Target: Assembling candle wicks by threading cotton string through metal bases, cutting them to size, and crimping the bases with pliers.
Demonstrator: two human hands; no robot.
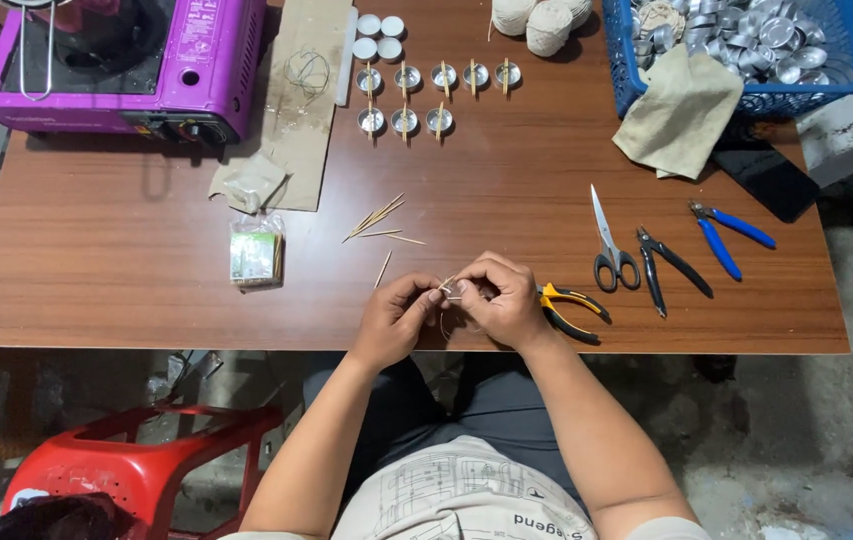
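Observation:
My left hand (399, 318) and my right hand (502, 298) meet at the near edge of the brown table (127, 270). Together they pinch a thin wooden stick with a wick (447, 288) between the fingertips. A few loose wooden sticks (379, 222) lie just beyond my hands. Further back stand two rows of small metal candle cups (423, 98), each with a stick laid across its rim. Yellow-handled pliers (569, 310) rest beside my right hand.
Scissors (609, 245), black pliers (669, 265) and blue cutters (729, 235) lie to the right. A blue basket (852, 65) of metal cups and a cloth (682, 110) sit at back right, a purple gas stove (117, 65) at back left. A red stool (137, 465) stands below.

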